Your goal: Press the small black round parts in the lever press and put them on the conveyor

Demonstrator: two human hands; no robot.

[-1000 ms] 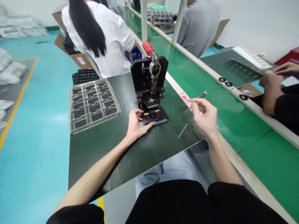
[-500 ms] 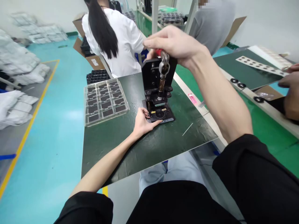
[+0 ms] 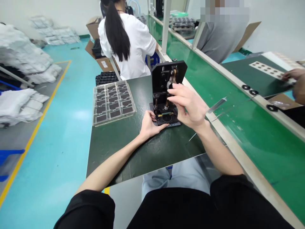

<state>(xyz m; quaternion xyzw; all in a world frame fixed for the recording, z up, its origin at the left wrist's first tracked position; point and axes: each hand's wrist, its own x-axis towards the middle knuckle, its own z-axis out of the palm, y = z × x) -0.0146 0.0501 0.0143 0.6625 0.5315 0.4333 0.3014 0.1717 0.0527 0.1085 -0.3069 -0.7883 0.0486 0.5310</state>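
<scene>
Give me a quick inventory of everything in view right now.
press: one, black, on the mat
jig: one, black, at the press's foot
tray: one, clear, holding black parts, left of the press
mat: one, dark green, on the bench
belt: one, green, to the right
rings: three, black, along the belt's far rail
bags: many, white, piled far left
white-shirted co-worker: one, ahead
grey-shirted co-worker: one, ahead right
left hand: one, black sleeve, on the jig
right hand: one, black sleeve, raised before the press
</scene>
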